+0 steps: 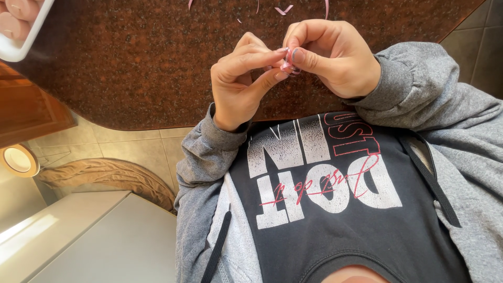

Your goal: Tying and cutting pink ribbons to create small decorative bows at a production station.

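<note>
Both hands are up close to the chest, over the near edge of the dark reddish-brown speckled stone tabletop (131,68). I'd say that's so the fiddly bit sits right under the eyes. The left hand (238,84) is nearly closed, thumb and forefinger pinching one side of a thin pink curled strip (287,62). The right hand (330,57) is curled in tight too, and its thumb and forefinger tip clamp the other side. The fingertips of the two hands touch each other around it. The strip is held in the air between the hands, just above the tabletop and not lying on it. It's mostly buried in fingers, so I can't tell if it's paper or ribbon.

A few small pink offcuts (284,9) lie scattered by the far edge of the tabletop, well apart from the hands (looks like trimmings pushed out of the way). At the far left corner a white tray with rounded pink pieces (18,26) pokes into view, parked off to the side. The grey sweatshirt sleeves (209,147) sit at the wrists, leaving the fingers free.
</note>
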